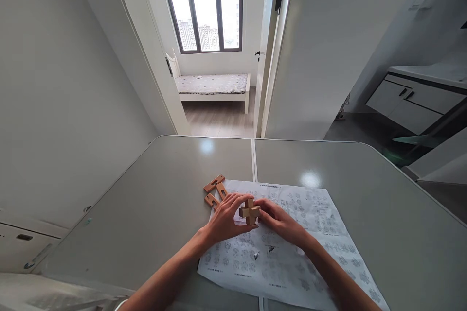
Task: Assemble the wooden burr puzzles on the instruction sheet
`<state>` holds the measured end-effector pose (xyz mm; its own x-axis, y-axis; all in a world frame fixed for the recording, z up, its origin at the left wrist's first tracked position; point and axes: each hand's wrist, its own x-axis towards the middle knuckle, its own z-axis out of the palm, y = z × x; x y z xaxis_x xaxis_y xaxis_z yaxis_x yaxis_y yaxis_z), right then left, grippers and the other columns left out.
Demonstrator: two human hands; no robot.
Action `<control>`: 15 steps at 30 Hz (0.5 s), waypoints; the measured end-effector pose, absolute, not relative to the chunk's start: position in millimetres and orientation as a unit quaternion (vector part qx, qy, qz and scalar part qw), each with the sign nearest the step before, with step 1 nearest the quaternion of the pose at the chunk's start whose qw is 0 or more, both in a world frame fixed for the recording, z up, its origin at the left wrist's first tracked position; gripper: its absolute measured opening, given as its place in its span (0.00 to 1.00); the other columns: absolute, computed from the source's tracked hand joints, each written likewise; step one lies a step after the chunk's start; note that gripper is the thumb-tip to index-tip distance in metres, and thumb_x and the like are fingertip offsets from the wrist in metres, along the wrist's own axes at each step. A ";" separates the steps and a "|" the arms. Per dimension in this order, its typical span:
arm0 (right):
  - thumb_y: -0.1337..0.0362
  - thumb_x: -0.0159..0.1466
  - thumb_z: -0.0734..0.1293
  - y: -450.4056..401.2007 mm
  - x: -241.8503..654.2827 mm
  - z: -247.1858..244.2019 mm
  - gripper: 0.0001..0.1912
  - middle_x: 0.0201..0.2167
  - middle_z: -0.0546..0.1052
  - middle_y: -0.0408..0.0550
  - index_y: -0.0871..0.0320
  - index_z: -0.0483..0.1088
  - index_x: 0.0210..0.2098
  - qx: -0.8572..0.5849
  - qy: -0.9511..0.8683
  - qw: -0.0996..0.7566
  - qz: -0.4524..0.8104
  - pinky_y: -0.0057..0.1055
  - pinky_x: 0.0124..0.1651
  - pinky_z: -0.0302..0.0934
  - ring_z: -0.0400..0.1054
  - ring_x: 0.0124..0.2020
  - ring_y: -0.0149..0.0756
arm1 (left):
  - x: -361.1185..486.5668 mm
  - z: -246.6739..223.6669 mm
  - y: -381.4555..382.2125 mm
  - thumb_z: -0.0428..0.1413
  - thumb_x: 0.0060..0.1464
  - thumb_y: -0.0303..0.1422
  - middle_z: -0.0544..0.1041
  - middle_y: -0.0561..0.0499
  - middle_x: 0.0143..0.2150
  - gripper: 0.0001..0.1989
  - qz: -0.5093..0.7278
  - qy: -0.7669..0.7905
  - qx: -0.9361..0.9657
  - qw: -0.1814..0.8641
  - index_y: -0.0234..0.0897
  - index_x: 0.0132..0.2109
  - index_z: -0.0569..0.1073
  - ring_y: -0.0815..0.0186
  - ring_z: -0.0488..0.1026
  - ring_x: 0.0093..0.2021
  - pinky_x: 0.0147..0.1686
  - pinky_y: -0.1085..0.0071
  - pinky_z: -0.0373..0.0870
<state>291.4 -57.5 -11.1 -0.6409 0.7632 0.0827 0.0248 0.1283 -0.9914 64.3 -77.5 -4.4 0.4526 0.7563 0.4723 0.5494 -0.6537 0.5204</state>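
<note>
A small wooden burr puzzle [250,212], cross-shaped with light and darker brown pieces, is held just above the printed paper sheet [292,272]. My left hand [230,217] grips it from the left, fingers at its top and thumb along its lower edge. From the right, my right hand [279,218] has its fingertips closed on the puzzle's side. Beyond my left hand lie three loose notched wooden pieces: one at the back [214,183], another in the middle [221,190] and a third [211,200] partly near my fingers.
The grey table [146,214] has a pale seam [254,160] down its middle and rounded far corners. Puzzle diagrams cover the creased sheet. Past the table are a doorway, a bed [215,85] and a window [204,9]. A white cabinet [412,102] stands at the right.
</note>
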 end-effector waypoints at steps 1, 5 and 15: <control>0.47 0.74 0.61 -56.7 293.9 -9.5 0.20 0.44 0.78 0.49 0.54 0.70 0.54 -0.273 -0.685 0.295 0.608 0.37 0.49 0.70 0.72 0.45 0.41 | 64.0 -4.3 -77.5 0.69 0.53 0.42 0.79 0.44 0.57 0.35 0.344 0.385 0.842 0.153 0.45 0.64 0.65 0.54 0.76 0.57 0.59 0.57 0.71; 0.48 0.71 0.65 -54.3 301.0 -5.8 0.19 0.42 0.77 0.48 0.55 0.73 0.50 -0.235 -0.693 0.250 0.634 0.34 0.46 0.69 0.71 0.42 0.39 | 63.5 -2.8 -77.1 0.71 0.50 0.44 0.79 0.44 0.58 0.38 0.331 0.365 0.851 0.184 0.44 0.64 0.67 0.53 0.75 0.58 0.60 0.57 0.70; 0.46 0.69 0.67 -53.6 303.8 4.0 0.20 0.38 0.78 0.47 0.57 0.76 0.42 -0.218 -0.696 0.198 0.655 0.31 0.42 0.68 0.72 0.38 0.38 | 64.9 4.2 -77.9 0.73 0.45 0.43 0.80 0.44 0.54 0.38 0.328 0.348 0.828 0.294 0.43 0.62 0.71 0.54 0.76 0.55 0.57 0.59 0.73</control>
